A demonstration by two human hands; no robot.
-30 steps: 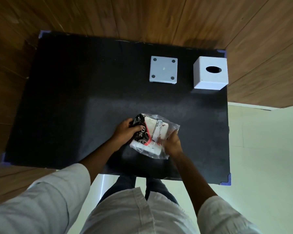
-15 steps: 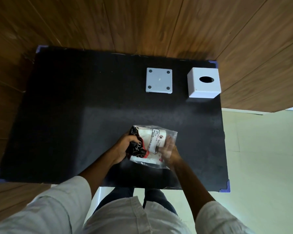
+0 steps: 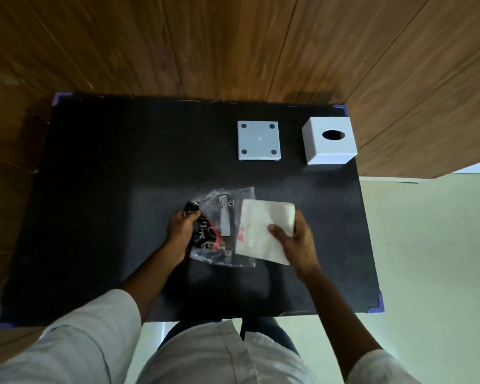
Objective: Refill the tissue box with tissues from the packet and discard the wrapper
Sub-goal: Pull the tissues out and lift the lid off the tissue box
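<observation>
From the head camera we look down on our two hands over a black table [image 3: 100, 189]. Our left hand [image 3: 182, 227] is closed around the left end of the clear plastic wrapper [image 3: 219, 234], bunching its black and red printed part in the fist; the rest of the wrapper lies slack and crumpled on the table just to the right of that hand. Our right hand [image 3: 297, 239] grips the white stack of tissues [image 3: 261, 231] at its right edge, the thumb pressed on top and the fingers curled beneath. The stack sits between our two hands; its left edge overlaps the open side of the wrapper, and most of it lies clear of the plastic. A faint red mark shows near its left edge.

Beyond our right hand, at the far right corner of the table, stands the white tissue box [image 3: 329, 141] with its dark oval opening facing up. Just to the left of it, beyond the tissues, lies a flat white square panel [image 3: 258, 141] with four dark dots near its corners. Both are well apart from our hands.
</observation>
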